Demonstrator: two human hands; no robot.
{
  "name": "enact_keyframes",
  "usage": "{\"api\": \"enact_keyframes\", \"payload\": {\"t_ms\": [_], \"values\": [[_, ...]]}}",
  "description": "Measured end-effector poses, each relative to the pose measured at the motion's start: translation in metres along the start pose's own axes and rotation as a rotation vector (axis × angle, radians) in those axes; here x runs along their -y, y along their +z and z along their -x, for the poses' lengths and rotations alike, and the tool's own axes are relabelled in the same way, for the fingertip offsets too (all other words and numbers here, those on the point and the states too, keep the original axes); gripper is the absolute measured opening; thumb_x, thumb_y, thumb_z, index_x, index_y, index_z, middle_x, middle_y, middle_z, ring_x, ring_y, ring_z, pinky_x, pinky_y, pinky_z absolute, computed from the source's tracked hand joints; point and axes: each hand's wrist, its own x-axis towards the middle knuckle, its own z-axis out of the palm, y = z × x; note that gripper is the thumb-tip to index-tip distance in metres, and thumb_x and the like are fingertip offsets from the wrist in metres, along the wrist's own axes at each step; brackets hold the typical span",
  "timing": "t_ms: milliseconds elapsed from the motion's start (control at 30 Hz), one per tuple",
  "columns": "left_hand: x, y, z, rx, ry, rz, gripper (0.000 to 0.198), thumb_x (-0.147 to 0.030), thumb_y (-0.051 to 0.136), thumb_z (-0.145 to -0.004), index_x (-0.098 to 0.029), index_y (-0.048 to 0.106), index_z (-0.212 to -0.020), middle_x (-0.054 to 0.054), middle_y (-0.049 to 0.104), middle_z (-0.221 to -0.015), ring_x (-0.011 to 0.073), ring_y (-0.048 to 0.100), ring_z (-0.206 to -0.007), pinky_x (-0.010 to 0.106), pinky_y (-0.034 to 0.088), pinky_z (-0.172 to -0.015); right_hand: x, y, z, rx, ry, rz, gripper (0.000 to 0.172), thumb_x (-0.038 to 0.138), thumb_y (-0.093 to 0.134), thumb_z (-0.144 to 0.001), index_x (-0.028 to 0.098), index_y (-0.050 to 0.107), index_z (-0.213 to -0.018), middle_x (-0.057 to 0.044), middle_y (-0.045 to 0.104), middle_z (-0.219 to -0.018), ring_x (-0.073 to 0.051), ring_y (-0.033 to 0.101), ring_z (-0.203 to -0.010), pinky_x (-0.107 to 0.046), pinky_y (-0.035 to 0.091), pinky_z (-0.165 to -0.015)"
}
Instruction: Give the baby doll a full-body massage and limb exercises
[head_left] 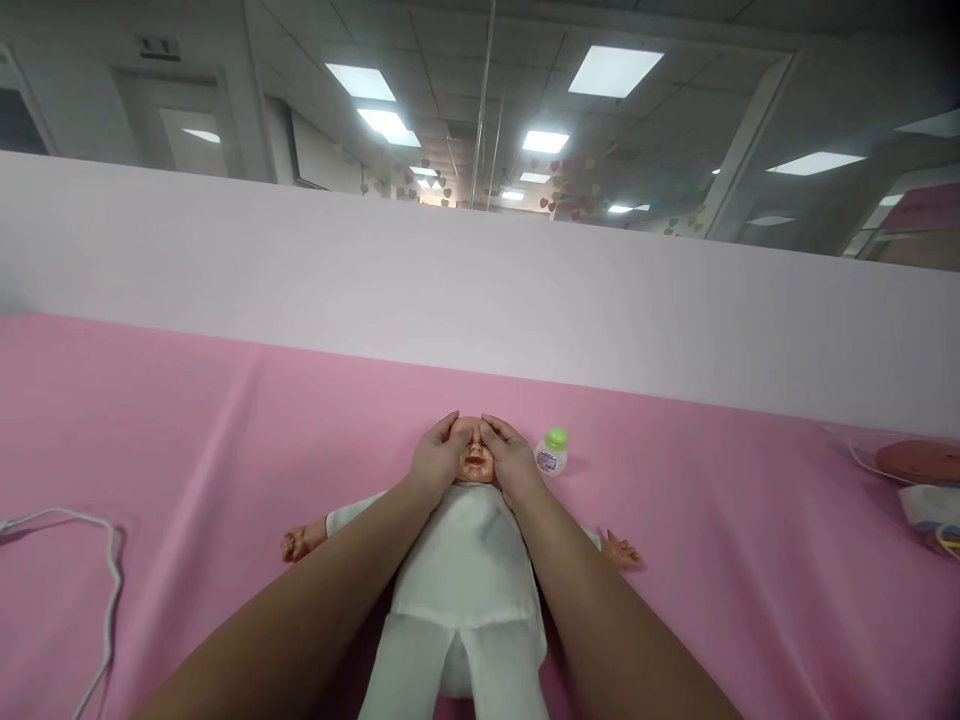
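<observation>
A baby doll [466,560] in white clothes lies on its back on the pink sheet, arms spread out to the sides. My left hand [439,455] cups one side of its head, the thumb resting on the face near the eye. On the other side of the head, my right hand [513,460] is wrapped round in the same way, its thumb also by an eye. The doll's nose and open mouth show between my thumbs, while the sides of the head are hidden. A small bottle [551,454] with a green cap stands just right of my right hand.
The pink sheet [187,440] covers the surface. A white cable [111,590] lies at the left. On the far right are a clear tray with a brown-red round thing [919,461] and a folded cloth [930,505]. A low white wall [450,280] with glass above runs behind.
</observation>
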Motion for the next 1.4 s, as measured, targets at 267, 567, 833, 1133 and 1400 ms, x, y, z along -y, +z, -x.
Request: {"api": "enact_keyframes", "payload": {"t_ms": [267,567,833,1133,1400], "values": [[-0.002,0.000,0.003,-0.036,-0.063,0.183,0.049,-0.029,0.061,-0.094,-0.021,0.063,-0.142,0.010,0.066,-0.144,0.0254,0.063,-0.129,0.039,0.049,-0.112,-0.004,-0.006,0.003,0.051,0.087,-0.163,0.051,0.039,0.077,-0.076,0.027,0.074,-0.125,-0.005,0.071,-0.135,-0.028,0.063,-0.129,-0.046,0.048,-0.114],[-0.004,-0.005,0.009,0.005,-0.010,0.246,0.042,-0.036,0.066,-0.092,-0.021,0.067,-0.132,0.012,0.069,-0.138,0.0253,0.066,-0.124,0.038,0.053,-0.108,0.004,-0.006,0.007,0.124,0.103,-0.176,0.061,0.034,0.089,-0.067,0.028,0.074,-0.125,-0.005,0.066,-0.142,-0.029,0.057,-0.137,-0.047,0.044,-0.118],[-0.005,-0.004,0.009,0.048,-0.049,0.247,0.057,-0.032,0.079,-0.080,-0.022,0.061,-0.133,0.013,0.073,-0.119,0.0246,0.074,-0.096,0.039,0.061,-0.088,0.008,0.003,0.006,0.030,0.036,0.036,0.064,0.041,0.092,-0.066,0.024,0.073,-0.125,-0.007,0.073,-0.130,-0.030,0.066,-0.123,-0.044,0.052,-0.110],[-0.006,-0.002,0.004,-0.013,-0.081,0.238,0.041,-0.030,0.063,-0.093,-0.022,0.069,-0.132,0.011,0.072,-0.133,0.0247,0.069,-0.119,0.038,0.056,-0.104,-0.002,-0.003,-0.001,0.045,0.075,-0.112,0.049,0.046,0.077,-0.080,0.026,0.074,-0.125,-0.005,0.072,-0.133,-0.027,0.065,-0.127,-0.045,0.050,-0.113],[-0.009,-0.005,0.009,0.010,-0.115,0.312,0.047,-0.030,0.066,-0.091,-0.022,0.064,-0.138,0.012,0.071,-0.135,0.0250,0.071,-0.116,0.038,0.059,-0.100,0.004,-0.008,0.006,0.100,0.151,-0.167,0.050,0.034,0.075,-0.076,0.031,0.073,-0.127,-0.003,0.067,-0.140,-0.027,0.062,-0.130,-0.047,0.048,-0.114]]}}
